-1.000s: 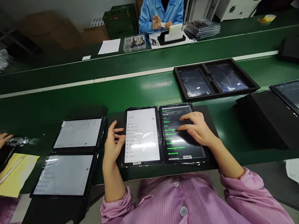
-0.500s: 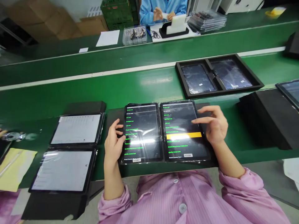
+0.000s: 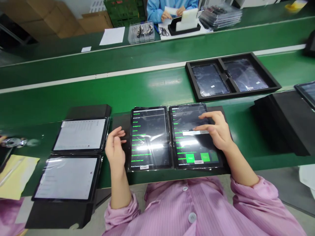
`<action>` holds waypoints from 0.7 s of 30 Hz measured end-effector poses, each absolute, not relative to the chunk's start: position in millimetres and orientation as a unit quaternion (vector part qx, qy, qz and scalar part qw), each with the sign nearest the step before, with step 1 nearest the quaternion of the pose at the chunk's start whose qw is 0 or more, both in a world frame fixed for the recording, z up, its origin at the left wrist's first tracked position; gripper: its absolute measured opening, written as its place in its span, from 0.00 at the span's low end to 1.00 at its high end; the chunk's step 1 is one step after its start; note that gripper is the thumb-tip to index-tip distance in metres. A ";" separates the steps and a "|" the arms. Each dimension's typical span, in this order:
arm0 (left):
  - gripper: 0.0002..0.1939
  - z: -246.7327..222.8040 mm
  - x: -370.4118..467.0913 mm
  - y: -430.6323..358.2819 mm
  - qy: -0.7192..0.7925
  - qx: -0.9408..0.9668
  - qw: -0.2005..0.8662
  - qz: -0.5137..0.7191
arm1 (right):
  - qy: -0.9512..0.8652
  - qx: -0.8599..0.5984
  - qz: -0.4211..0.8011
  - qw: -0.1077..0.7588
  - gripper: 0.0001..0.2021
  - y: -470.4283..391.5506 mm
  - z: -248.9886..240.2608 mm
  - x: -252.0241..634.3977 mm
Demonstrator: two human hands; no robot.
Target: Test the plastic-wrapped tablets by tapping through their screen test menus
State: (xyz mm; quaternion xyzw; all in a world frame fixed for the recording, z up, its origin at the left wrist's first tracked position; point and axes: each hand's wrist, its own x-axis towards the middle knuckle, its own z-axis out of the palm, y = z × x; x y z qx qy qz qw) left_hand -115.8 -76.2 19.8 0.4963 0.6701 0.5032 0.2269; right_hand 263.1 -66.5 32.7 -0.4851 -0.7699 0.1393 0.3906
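Observation:
Two film-covered tablets lie side by side before me on a dark support. The left tablet [image 3: 151,131] shows a list of green text lines on black. On the right tablet [image 3: 192,149] there is a dimmed list, a pale bar and green boxes near the bottom. My right hand [image 3: 216,131] is over the right tablet, fingers stretched out, a fingertip at the pale bar; whether it touches the glass I cannot tell. My left hand [image 3: 115,147] hovers just left of the left tablet, fingers loosely curled apart and holding nothing.
Two lit tablets [image 3: 65,178] rest on black foam at left, beside a yellow paper [image 3: 16,177] with a pen. A black two-slot tray [image 3: 232,93] holds two tablets behind. Black foam blocks [image 3: 290,121] stand at right. Across the bench a person in blue [image 3: 157,9] works.
My right hand has moved left, further over the right tablet, whose yellow bar has given way to a pale bar and green boxes. My left hand has drawn away from the left tablet.

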 end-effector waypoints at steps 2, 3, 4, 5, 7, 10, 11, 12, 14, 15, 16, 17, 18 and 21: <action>0.17 20.6 -113.2 -77.1 0.669 0.466 0.186 0.548 | -0.798 -0.477 0.125 0.347 0.34 -66.3 31.3 263.1; 0.16 21.1 -112.7 -78.2 0.665 0.465 0.178 0.557 | -0.808 -0.472 0.124 0.329 0.34 -66.3 30.8 262.7; 0.17 21.6 -112.6 -79.6 0.659 0.475 0.175 0.557 | -0.817 -0.468 0.126 0.312 0.34 -66.3 30.5 262.1; 0.18 22.2 -112.8 -81.2 0.649 0.495 0.176 0.550 | -0.824 -0.463 0.128 0.300 0.33 -66.4 30.5 261.5; 0.22 23.3 -113.9 -84.2 0.622 0.553 0.174 0.526 | -0.827 -0.456 0.129 0.303 0.32 -66.7 31.3 260.9; 0.30 24.0 -115.9 -85.9 0.566 0.648 0.159 0.484 | -0.775 -0.476 0.120 0.397 0.32 -66.5 33.2 261.5; 0.32 23.8 -116.4 -85.5 0.552 0.672 0.155 0.469 | -0.745 -0.495 0.115 0.433 0.32 -66.2 33.6 261.8; 0.35 23.2 -116.8 -84.8 0.546 0.691 0.148 0.450 | -0.713 -0.516 0.110 0.462 0.32 -65.8 33.9 261.8; 0.41 21.5 -116.9 -83.8 0.560 0.713 0.132 0.401 | -0.662 -0.550 0.103 0.498 0.32 -65.5 33.8 261.4; 0.43 20.9 -116.8 -83.7 0.570 0.720 0.127 0.376 | -0.647 -0.559 0.101 0.508 0.31 -65.5 33.4 261.5; 0.43 21.0 -116.9 -84.0 0.576 0.726 0.125 0.355 | -0.638 -0.563 0.102 0.515 0.31 -65.6 32.8 262.0; 0.43 22.3 -117.2 -84.4 0.576 0.731 0.125 0.344 | -0.632 -0.565 0.102 0.521 0.31 -65.5 31.7 263.4; 0.43 25.3 -117.8 -84.5 0.569 0.736 0.126 0.345 | -0.628 -0.569 0.105 0.521 0.32 -64.6 30.1 265.8; 0.43 46.0 -119.3 -75.0 0.532 0.743 0.118 0.388 | -0.636 -0.589 0.131 0.481 0.30 -51.5 21.3 278.7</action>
